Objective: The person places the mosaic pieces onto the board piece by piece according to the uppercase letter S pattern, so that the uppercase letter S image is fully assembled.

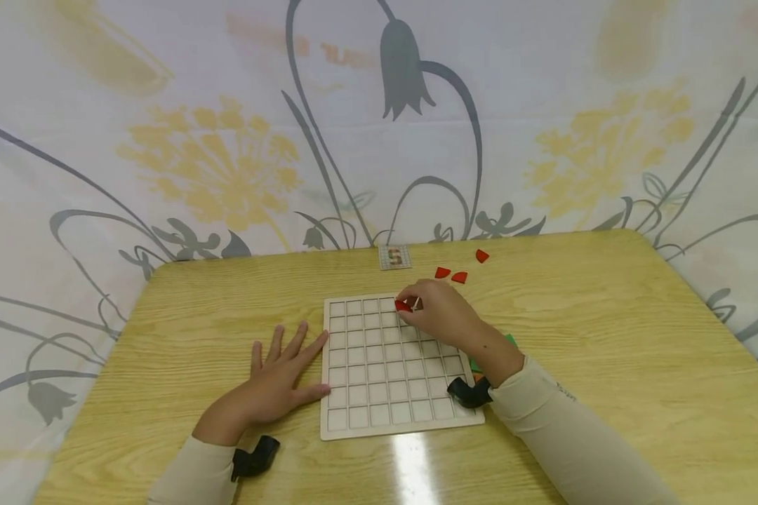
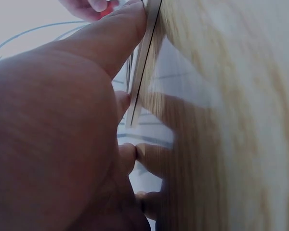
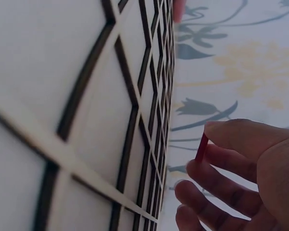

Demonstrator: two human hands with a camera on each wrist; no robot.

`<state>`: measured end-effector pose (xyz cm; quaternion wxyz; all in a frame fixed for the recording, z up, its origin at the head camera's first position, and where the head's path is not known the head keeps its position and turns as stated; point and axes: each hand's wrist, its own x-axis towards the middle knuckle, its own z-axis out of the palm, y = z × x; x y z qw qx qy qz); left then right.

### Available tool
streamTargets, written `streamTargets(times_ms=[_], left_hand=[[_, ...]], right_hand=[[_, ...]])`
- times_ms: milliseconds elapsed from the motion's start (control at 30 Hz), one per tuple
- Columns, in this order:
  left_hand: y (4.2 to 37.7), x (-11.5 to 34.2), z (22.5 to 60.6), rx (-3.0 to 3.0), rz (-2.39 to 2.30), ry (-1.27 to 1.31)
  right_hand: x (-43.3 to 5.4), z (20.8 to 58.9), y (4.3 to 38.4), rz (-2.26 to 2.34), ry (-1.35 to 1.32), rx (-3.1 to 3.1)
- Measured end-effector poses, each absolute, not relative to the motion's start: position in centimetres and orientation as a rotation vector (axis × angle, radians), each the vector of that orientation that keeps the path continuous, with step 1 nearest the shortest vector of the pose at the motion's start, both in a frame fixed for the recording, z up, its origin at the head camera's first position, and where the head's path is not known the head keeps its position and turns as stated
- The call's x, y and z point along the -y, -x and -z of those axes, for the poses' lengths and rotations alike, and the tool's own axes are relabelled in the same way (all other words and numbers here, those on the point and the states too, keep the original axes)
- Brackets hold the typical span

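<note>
A pale square grid board (image 1: 385, 372) lies on the table, its cells framed by thin raised ridges. My right hand (image 1: 445, 312) pinches a small red tile (image 1: 403, 306) between thumb and fingers over the board's far edge. In the right wrist view the red tile (image 3: 202, 147) shows edge-on between thumb and fingertip, apart from the grid. My left hand (image 1: 278, 379) lies with fingers spread on the table, its thumb and index fingertip touching the board's left edge. The left wrist view shows that hand (image 2: 62, 120) close against the board's side.
Beyond the board lie three red quarter-round tiles (image 1: 460, 278) and a small card (image 1: 394, 257) with a patterned figure. Green pieces (image 1: 510, 340) and an orange piece (image 1: 478, 377) sit partly hidden beneath my right forearm. A flower-printed cloth (image 1: 354, 140) stands behind the table.
</note>
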<state>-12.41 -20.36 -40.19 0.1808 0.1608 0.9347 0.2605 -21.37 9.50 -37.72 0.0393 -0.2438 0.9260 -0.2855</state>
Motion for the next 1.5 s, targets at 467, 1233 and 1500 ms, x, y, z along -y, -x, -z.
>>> streamTargets(times_ms=[467,1233,1500], left_hand=[[12.5,20.6,40.6,-2.637,-0.731,-0.454],[12.4,20.5,40.5,-2.655,-0.735,-0.45],[12.4,20.5,40.7,-2.661,-0.743,-0.455]], right_hand=[[-9.8,38.6,21.8,0.817,0.697,-2.79],[-9.8,38.7,21.7,0.736,0.69,-2.783],[-10.0,38.5,21.9,0.714,0.688,-2.753]])
